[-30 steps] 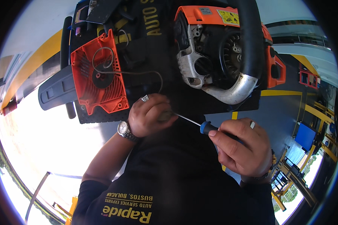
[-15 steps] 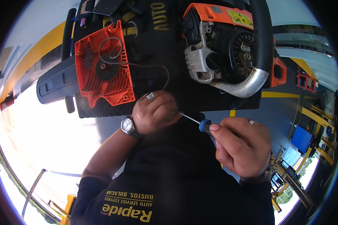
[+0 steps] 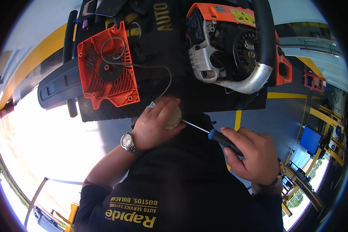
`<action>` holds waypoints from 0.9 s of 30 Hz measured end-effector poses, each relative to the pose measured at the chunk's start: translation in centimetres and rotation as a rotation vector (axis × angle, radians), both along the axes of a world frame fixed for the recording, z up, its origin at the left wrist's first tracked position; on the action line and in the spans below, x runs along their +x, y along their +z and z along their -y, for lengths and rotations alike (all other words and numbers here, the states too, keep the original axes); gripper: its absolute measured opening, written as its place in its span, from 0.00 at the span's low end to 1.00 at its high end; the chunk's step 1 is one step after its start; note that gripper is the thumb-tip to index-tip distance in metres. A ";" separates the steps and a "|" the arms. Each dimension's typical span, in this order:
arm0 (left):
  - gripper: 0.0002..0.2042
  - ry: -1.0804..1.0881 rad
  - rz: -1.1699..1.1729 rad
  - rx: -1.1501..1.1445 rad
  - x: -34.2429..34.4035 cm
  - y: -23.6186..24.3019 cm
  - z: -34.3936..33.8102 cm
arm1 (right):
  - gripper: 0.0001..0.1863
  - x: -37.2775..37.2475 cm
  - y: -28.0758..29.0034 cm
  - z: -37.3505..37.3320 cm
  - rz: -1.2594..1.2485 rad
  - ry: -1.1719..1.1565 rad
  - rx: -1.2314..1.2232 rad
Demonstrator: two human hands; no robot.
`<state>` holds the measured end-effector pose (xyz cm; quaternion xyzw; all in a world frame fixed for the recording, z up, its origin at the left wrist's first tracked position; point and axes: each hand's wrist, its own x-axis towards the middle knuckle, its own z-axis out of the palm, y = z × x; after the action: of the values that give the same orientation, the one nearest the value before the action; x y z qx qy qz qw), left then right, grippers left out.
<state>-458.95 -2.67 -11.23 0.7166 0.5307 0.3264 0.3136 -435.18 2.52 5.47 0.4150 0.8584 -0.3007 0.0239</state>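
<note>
My left hand [image 3: 154,123] is curled round a pale, rounded piece [image 3: 174,118], mostly covered by the fingers. My right hand [image 3: 255,154] grips a screwdriver [image 3: 225,141] by its black and blue handle. Its thin shaft points left, and the tip meets the pale piece or stops right beside it. From an orange starter cover [image 3: 132,87], lying inner side up at the left, a grey cord [image 3: 169,75] loops across to my left hand. Its end is hidden there.
A chainsaw body [image 3: 205,62] with orange housing, exposed flywheel and curved handle stands at the right of the black bench mat [image 3: 108,115]. A long dark guard [image 3: 56,88] juts past the left edge. Loose dark parts [image 3: 137,50] lie beyond the cover.
My left hand has turned and lowered slightly, so the pale piece shows more. My right fingers have loosened along the screwdriver, baring more of its handle, and moved slightly down.
</note>
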 end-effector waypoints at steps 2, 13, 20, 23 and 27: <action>0.31 0.035 -0.025 -0.007 0.2 0.2 -0.1 | 0.20 0.8 -0.6 0.8 -0.037 -0.084 -0.037; 0.40 0.283 0.069 0.328 2.3 4.8 -3.4 | 0.23 3.1 0.1 3.5 -0.311 -0.100 0.297; 0.39 0.324 0.119 0.587 2.0 7.8 -6.5 | 0.27 3.0 -0.3 4.6 -0.345 -0.078 0.452; 0.35 0.397 0.036 0.559 2.2 9.3 -6.8 | 0.27 3.0 0.1 4.2 -0.323 -0.061 0.494; 0.31 0.376 -0.062 0.674 1.0 10.4 -7.5 | 0.25 2.8 -1.4 4.1 -0.358 -0.015 0.645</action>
<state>-457.97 4.86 -0.85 0.6794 0.5248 0.5124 -0.0211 -432.36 -1.53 4.04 0.3484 0.8965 -0.0826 -0.2611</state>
